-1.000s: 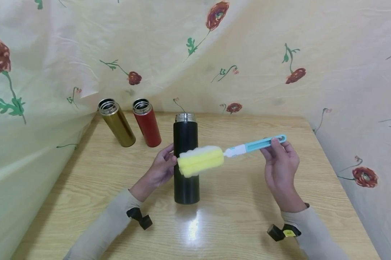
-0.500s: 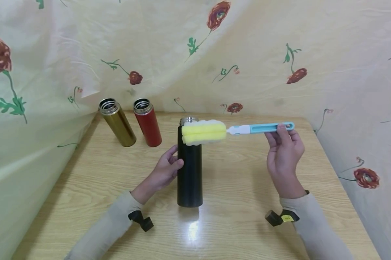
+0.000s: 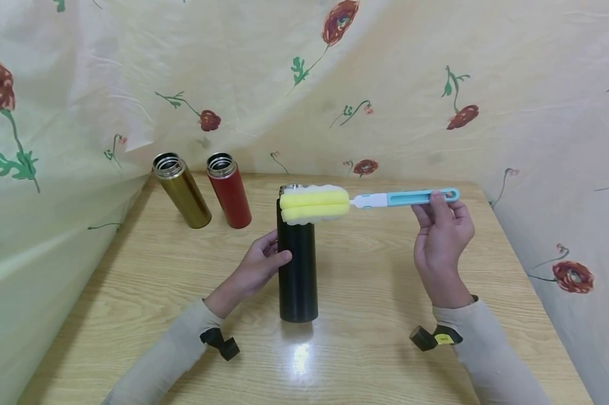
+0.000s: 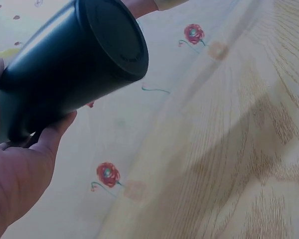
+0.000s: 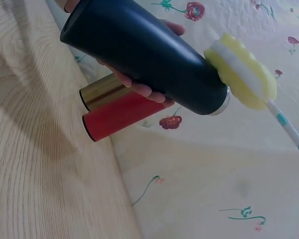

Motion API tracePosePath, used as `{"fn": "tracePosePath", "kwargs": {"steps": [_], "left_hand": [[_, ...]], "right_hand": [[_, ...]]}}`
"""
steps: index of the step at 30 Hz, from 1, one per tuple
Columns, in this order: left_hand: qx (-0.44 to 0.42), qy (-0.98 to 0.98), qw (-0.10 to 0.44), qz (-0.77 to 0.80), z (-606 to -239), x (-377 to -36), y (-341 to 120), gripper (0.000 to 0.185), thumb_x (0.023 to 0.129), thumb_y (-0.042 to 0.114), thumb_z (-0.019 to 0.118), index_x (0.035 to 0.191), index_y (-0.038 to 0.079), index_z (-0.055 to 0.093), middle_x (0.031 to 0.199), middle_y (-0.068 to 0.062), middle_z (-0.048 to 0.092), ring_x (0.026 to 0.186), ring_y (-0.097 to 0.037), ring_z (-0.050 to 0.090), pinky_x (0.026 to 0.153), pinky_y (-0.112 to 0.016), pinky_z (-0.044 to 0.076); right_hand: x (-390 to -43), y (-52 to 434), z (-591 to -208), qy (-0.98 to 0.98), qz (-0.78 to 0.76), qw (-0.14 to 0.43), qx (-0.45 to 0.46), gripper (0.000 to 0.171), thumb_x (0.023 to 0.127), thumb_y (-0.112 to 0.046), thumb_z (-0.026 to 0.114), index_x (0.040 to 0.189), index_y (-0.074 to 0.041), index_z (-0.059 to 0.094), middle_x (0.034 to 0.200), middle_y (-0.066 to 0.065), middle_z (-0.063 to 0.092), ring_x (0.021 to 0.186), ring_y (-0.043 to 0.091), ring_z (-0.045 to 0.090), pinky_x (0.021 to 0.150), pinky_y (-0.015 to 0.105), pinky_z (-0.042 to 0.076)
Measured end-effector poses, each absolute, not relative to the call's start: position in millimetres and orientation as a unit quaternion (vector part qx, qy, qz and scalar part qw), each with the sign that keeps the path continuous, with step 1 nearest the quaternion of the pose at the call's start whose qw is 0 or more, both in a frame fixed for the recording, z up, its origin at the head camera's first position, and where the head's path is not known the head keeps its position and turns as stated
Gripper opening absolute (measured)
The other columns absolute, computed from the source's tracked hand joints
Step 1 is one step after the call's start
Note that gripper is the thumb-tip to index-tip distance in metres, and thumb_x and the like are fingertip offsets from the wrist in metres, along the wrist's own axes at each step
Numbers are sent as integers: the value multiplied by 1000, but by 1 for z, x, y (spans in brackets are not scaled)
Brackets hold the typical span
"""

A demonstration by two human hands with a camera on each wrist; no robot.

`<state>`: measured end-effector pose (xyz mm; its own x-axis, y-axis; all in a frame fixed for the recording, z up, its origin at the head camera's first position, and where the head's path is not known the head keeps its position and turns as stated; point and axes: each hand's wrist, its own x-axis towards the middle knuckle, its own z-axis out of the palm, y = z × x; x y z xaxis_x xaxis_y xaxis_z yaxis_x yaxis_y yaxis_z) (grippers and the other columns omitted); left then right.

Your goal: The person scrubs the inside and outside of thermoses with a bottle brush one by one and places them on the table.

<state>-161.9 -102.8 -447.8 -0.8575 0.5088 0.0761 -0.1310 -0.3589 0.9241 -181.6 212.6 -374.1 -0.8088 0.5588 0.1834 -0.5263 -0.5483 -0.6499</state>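
The black flask (image 3: 297, 264) is the landmark: it stands upright near the table's (image 3: 385, 337) centre, base apparently on the wood in the head view, tho the left wrist view shows its underside w/ some gap to the tabletop, so can't tell if it's fully seated. Left hand (image 3: 256, 267) grips the flask at mid-height from its left side, thumb across the front & fingers curled round the back; same grip shows in the left wrist view (image 4: 15, 169). Directly over the flask's open mouth lies the yellow sponge head (image 3: 314, 205) of the bottle brush (image 3: 385, 199), held about horizontal, sponge right at the steel rim; in the right wrist view the sponge (image 5: 241, 69) sits against the mouth, not inside. The brush's blue handle (image 3: 418, 197) runs off to the flask's right, where the right hand (image 3: 443, 239) pinches the far end, thumb & fingertips closed round it. Behind & left of the flask stand a red flask (image 3: 228, 191) & a gold flask (image 3: 181, 191), both lidless, side by side & well apart from the black one. Floral cloth (image 3: 385, 84) hangs behind the table.
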Motion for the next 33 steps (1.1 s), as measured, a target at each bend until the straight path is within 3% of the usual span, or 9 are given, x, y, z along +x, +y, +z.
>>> {"fn": "tracePosePath", "kwargs": {"steps": [5,9,17,24,30,33], "left_hand": [[189,524,212,803,-446,-161,-102,67,99,19,63,152,-8,33,132,-7,61,117,-17,64,100,-34,55],[205,506,215,809,-444,-160,-101,57,96,10,50,147,-10,35,125,-3,63,111,-13,64,97,-29,56],[220,474,219,824,-445,-159,-102,49,89,5,45,138,2,45,121,0,66,107,-11,66,92,-27,57],[213,500,218,810,-447,-161,-105,61,94,5,55,151,-5,37,127,-4,65,111,-16,66,92,-33,59],[208,534,212,792,-447,-162,-107,82,91,24,78,155,0,34,133,-8,63,114,-20,68,94,-38,59],[209,534,208,792,-447,-162,-107,86,88,27,82,154,-1,35,130,-7,65,111,-19,69,94,-37,59]], "right_hand": [[-181,213,-376,-365,876,314,-21,25,89,0,76,98,11,55,90,18,62,79,24,75,75,30,61],[-182,214,-378,-360,878,314,-26,23,89,2,75,97,10,55,89,18,62,77,23,75,73,29,61],[-183,215,-380,-360,880,309,-29,25,88,2,77,96,10,55,88,17,62,79,24,75,76,31,61],[-182,218,-377,-355,884,301,-44,25,89,1,76,98,10,55,90,17,62,78,23,75,75,28,61],[-186,220,-364,-337,891,304,-21,25,89,1,76,100,11,55,90,18,63,78,25,74,75,29,61],[-188,219,-358,-333,892,305,-16,27,89,1,76,103,12,56,92,19,64,80,26,74,76,29,61]]}}
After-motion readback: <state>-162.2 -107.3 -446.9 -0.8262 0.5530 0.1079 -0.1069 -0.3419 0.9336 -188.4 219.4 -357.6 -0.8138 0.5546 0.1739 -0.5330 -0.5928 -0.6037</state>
